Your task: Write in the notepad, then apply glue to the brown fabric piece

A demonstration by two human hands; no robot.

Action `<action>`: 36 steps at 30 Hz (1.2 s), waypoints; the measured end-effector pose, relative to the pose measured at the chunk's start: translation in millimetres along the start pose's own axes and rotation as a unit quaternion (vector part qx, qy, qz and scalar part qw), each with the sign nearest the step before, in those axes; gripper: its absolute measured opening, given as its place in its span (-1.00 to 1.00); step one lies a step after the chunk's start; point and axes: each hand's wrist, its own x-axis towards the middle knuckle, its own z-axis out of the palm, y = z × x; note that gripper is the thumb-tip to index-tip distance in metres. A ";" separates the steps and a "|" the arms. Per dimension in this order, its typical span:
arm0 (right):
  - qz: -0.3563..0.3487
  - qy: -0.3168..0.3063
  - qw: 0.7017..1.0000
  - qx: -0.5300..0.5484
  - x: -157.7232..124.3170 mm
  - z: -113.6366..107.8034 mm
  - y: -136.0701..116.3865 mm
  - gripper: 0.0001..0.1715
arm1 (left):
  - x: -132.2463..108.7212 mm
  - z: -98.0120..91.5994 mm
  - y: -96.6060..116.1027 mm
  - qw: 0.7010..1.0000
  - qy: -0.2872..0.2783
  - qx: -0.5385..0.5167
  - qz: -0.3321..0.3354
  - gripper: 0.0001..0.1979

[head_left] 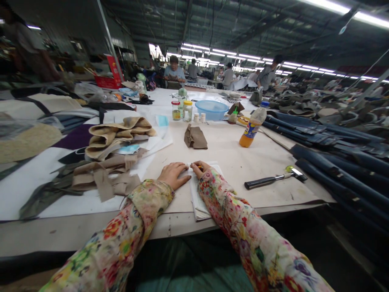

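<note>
My right hand is closed around a thin yellow-orange pen at the top of a white notebook. Most of that page is hidden by my right hand and flowered sleeve. Flat beside the notebook's left edge lies my left hand, fingers stretched out, the tips reaching the page's edge. Beyond both hands a folded piece of brown cloth rests on the table. A hammer with a black handle lies to the right of my right sleeve.
An orange drink bottle stands at the right, near piled dark blue pieces. Brown cloth scraps lie at the left. Farther back are jars and a blue basin. A person sits across the table.
</note>
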 end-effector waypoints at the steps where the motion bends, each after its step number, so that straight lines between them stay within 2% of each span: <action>1: 0.000 0.000 1.000 0.001 0.3 0.0 0.1 -0.55 | -0.1 -0.3 0.3 1.000 -0.001 0.000 0.000 -0.59; 12: -0.011 -0.023 0.999 0.025 12.7 3.2 17.1 -0.50 | -0.7 -0.5 0.7 1.000 0.005 0.000 0.005 -0.58; 20: 0.013 0.004 0.999 0.044 21.6 6.2 27.7 -0.67 | -1.9 -3.3 2.6 1.000 -0.006 -0.003 0.000 -0.60; 26: 0.029 0.036 0.998 0.047 16.3 2.2 19.1 -0.72 | -1.9 -1.3 -0.1 1.000 -0.004 -0.001 0.003 -0.59; 31: 0.034 0.043 0.997 0.049 8.1 -0.8 9.4 -0.74 | -1.6 -0.9 -0.6 1.000 -0.007 0.001 0.001 -0.59; 36: 0.046 0.037 0.997 0.045 11.7 -1.1 10.2 -0.76 | -2.0 -2.8 0.9 1.000 -0.012 0.004 -0.002 -0.60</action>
